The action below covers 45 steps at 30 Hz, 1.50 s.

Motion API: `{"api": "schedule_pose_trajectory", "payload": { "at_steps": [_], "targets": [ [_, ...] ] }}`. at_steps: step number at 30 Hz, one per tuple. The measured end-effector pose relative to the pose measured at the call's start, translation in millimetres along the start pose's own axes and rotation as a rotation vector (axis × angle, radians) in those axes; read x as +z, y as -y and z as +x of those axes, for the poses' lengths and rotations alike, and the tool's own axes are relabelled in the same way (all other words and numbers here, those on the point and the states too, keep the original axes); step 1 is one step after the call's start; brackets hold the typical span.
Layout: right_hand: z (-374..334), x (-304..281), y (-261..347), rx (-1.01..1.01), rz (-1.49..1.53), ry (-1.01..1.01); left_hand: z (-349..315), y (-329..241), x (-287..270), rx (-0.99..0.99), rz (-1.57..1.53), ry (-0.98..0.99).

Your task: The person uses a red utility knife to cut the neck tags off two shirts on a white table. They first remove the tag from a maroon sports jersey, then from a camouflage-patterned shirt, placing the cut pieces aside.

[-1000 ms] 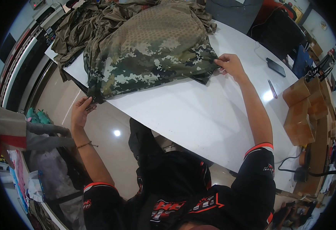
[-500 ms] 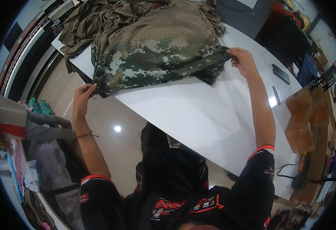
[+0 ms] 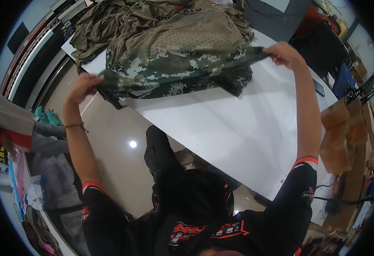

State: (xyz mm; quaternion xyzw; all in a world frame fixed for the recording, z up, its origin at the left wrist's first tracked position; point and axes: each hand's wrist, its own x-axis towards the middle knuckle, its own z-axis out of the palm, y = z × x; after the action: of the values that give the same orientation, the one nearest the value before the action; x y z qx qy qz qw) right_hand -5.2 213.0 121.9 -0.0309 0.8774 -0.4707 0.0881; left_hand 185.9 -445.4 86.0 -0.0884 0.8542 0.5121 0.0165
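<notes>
A camouflage shirt, brown fading to dark green with pale patches, lies across the far part of a white table. My left hand pinches its near left corner just beyond the table's edge. Out to the right, my right hand grips the other end of the hem, raised over the table. Between my hands the hem is stretched taut and slightly blurred. Beneath it, a dark flap of the fabric rests on the table.
Crumpled olive-brown garments are heaped at the back left. Right of my forearm lies a dark phone. Cardboard boxes stand at the right edge, and a grey box-like unit at the back. Grey and red cloth hangs at left.
Both hands have risen and spread apart, my left hand leftward and my right hand rightward, pulling the hem taut. My right forearm now covers the pen by the phone.
</notes>
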Motion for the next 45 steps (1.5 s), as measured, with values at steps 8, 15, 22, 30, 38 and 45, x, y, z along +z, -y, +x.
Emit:
{"api": "schedule_pose_trajectory", "payload": {
  "at_steps": [8, 15, 22, 30, 38, 45],
  "targets": [
    [53.0, -33.7, 41.2, -0.547, 0.859, -0.352, 47.7, -98.2, -30.3, 0.588, -0.730, -0.516],
    [58.3, 6.5, -50.9, -0.120, 0.493, 0.008, 65.9, 6.5, 30.4, 0.259, -0.450, -0.283],
    [37.0, 60.9, -87.7, 0.106, 0.456, 0.058, 39.9, 53.2, 43.9, -0.014, -0.483, -0.127],
    [34.7, 53.1, -99.9, 0.077, 0.549, 0.104, 43.7, 35.5, 19.6, 0.029, -0.666, -0.188],
    [32.5, 59.0, -83.3, 0.099, 0.595, 0.127, 28.1, 37.0, 27.1, 0.029, -0.657, -0.127],
    [36.3, 53.6, -93.2, 0.058, 0.573, 0.087, 18.5, 44.2, 29.9, -0.053, -0.528, -0.033]
  ]
}}
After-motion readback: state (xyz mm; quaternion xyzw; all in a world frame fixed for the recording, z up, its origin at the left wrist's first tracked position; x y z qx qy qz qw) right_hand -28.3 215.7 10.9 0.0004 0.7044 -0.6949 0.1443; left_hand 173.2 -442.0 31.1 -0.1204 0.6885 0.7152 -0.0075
